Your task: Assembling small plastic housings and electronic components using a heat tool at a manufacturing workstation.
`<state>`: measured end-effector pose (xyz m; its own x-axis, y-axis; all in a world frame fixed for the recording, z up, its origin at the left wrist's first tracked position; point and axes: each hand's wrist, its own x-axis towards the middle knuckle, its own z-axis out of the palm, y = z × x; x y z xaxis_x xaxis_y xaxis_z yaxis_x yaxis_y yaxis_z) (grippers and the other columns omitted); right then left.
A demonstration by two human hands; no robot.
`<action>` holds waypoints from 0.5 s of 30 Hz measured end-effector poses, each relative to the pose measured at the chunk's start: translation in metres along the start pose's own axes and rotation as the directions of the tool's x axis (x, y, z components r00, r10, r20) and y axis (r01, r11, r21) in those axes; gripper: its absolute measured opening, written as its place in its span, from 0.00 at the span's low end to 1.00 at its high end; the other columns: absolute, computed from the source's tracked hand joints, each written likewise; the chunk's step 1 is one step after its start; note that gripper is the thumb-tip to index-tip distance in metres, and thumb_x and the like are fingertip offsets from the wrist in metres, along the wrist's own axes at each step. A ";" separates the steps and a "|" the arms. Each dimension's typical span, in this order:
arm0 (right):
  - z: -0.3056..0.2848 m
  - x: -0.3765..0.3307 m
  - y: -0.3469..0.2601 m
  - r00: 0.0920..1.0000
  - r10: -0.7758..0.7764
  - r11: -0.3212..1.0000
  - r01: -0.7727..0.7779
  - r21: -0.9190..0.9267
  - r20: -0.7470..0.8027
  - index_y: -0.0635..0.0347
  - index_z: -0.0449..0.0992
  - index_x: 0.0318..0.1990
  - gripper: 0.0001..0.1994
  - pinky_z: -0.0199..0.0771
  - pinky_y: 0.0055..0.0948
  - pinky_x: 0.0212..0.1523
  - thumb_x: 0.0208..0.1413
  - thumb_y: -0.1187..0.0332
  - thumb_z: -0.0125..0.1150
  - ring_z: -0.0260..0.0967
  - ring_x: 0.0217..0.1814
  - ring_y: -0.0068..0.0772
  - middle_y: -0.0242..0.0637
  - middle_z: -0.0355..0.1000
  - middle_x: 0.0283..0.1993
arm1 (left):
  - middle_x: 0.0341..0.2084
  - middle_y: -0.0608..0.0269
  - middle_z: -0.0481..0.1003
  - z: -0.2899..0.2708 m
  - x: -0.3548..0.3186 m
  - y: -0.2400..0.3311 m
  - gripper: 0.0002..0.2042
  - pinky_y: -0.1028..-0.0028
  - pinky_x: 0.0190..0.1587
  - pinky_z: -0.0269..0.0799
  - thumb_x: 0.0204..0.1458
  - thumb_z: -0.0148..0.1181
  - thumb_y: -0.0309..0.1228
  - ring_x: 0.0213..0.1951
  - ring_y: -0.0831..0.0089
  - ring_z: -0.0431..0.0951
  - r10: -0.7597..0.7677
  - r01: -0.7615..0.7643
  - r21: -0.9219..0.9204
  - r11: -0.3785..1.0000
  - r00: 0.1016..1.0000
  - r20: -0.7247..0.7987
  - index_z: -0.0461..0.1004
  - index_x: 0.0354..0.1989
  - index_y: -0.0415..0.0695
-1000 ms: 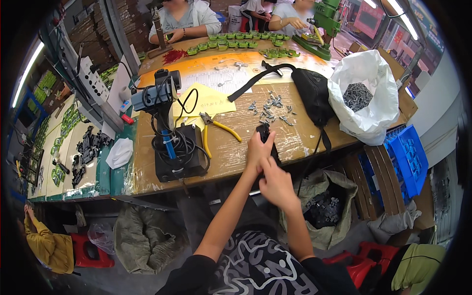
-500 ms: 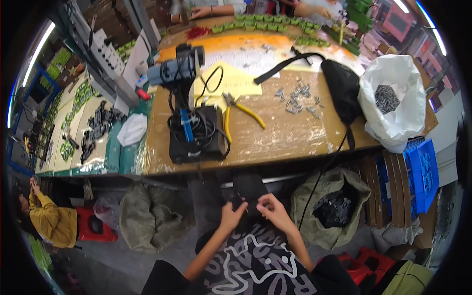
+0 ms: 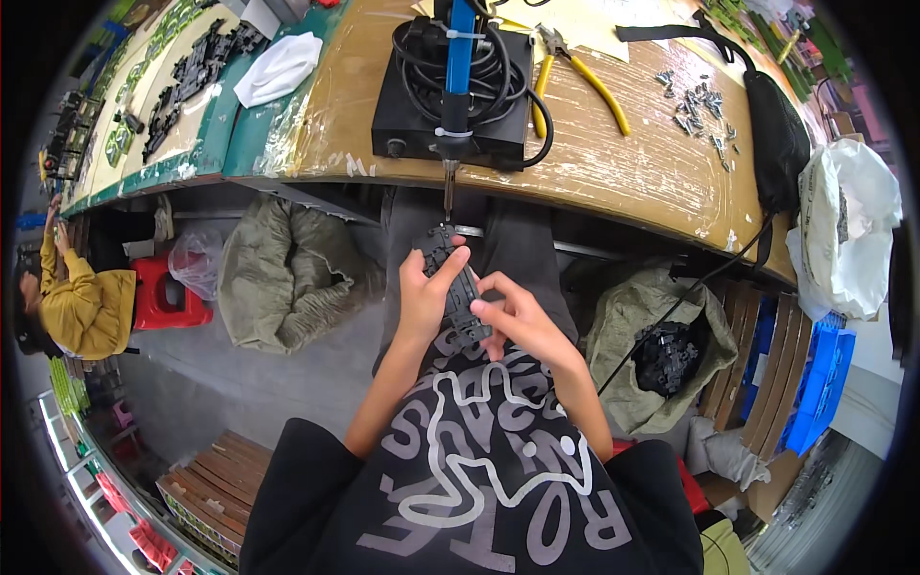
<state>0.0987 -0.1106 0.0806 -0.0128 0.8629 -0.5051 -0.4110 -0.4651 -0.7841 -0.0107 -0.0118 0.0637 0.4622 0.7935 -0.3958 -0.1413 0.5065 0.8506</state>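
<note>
Forearms (image 3: 387,391) angled inward, L hand (image 3: 422,295) closed on blk part (image 3: 462,305), R hand (image 3: 523,322) half-curled at its edge, grip unclear.

Grey floor (image 3: 249,393), perhaps concrete; red stool (image 3: 150,290), brown-topped workbench (image 3: 613,172).

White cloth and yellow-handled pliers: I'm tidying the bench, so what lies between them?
A black box, coiled black cable and a blue-bodied tool show between the white cloth and the yellow-handled pliers in the head view.
</note>
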 end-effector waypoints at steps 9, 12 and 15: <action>0.019 -0.010 -0.018 1.000 -0.017 0.999 0.018 0.031 -0.024 0.58 0.56 0.34 0.12 0.58 0.14 0.12 0.51 0.69 0.55 0.59 0.11 0.17 0.30 0.64 0.16 | 0.19 0.62 0.71 -0.001 -0.004 0.025 0.11 0.82 0.21 0.67 0.46 0.56 0.26 0.20 0.78 0.72 0.052 -0.061 0.101 0.993 0.995 0.086 0.68 0.38 0.37; 0.022 -0.012 -0.022 1.000 -0.012 0.998 0.013 0.065 -0.016 0.57 0.54 0.33 0.13 0.58 0.14 0.12 0.51 0.70 0.56 0.59 0.11 0.17 0.30 0.64 0.17 | 0.19 0.62 0.71 0.001 -0.005 0.032 0.11 0.82 0.22 0.67 0.46 0.56 0.26 0.20 0.78 0.72 0.023 -0.032 0.073 0.997 0.992 0.125 0.68 0.38 0.36; 0.025 -0.014 -0.025 0.999 -0.011 0.996 0.014 0.082 -0.038 0.56 0.53 0.34 0.14 0.57 0.14 0.11 0.51 0.70 0.56 0.59 0.11 0.17 0.31 0.63 0.16 | 0.19 0.63 0.71 0.002 -0.006 0.036 0.11 0.82 0.23 0.67 0.46 0.57 0.26 0.21 0.79 0.72 0.006 -0.012 0.053 0.999 0.992 0.128 0.68 0.37 0.36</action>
<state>0.0867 -0.1062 0.1159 0.0261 0.8598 -0.5099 -0.4849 -0.4352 -0.7586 -0.0167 0.0014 0.0973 0.5694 0.7468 -0.3436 -0.1005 0.4781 0.8725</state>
